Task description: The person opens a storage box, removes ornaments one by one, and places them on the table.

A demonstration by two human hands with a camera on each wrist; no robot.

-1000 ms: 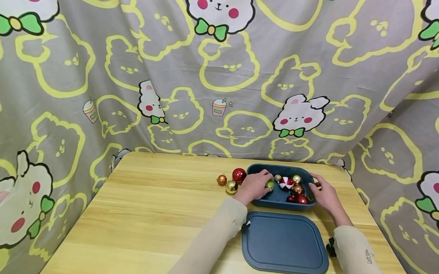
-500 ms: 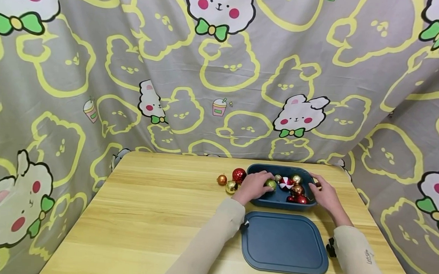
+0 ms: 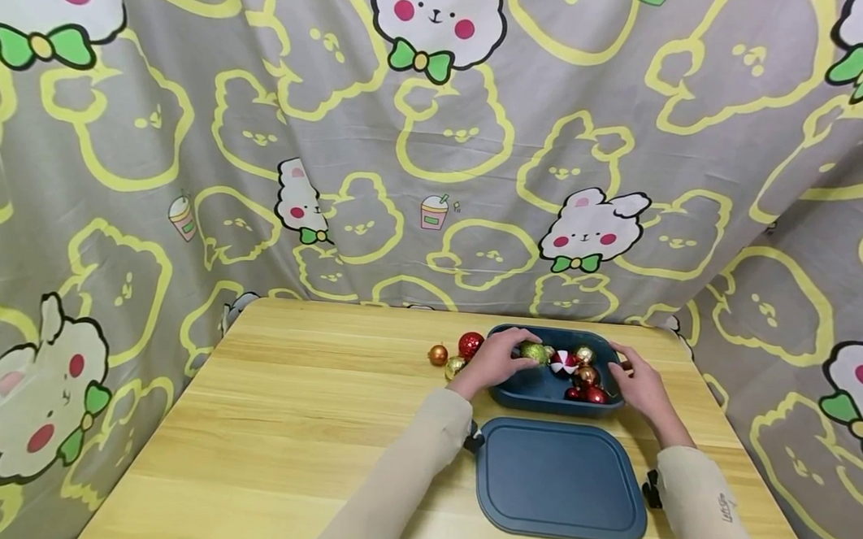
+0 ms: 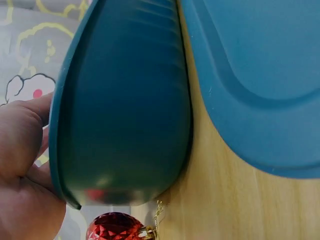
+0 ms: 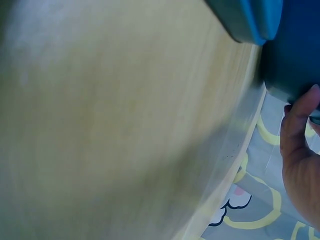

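A dark blue box [image 3: 563, 405] holds several Christmas baubles. Among them are a green glittery bauble [image 3: 534, 354], a red-and-white bauble [image 3: 562, 363] and a red bauble [image 3: 596, 394]. My left hand [image 3: 498, 358] reaches over the box's left end, thumb and fingers spread loosely about the green bauble. In the left wrist view that hand [image 4: 22, 165] lies across the rim, its fingertips hidden inside. At the right end my right hand [image 3: 639, 382] grips the rim; in the right wrist view this hand [image 5: 302, 155] has a digit against the outer wall.
The box's blue lid [image 3: 563, 480] lies flat in front of it. Left of the box on the wooden table [image 3: 284, 425] sit a red bauble [image 3: 470, 343], a gold bauble [image 3: 454, 367] and a small orange bauble [image 3: 438, 354]. A patterned curtain [image 3: 365, 136] hangs behind.
My left hand has drawn slightly left and its fingers have loosened from the green bauble, which now shows more fully and a little farther back. My right hand has stayed at the box's end.
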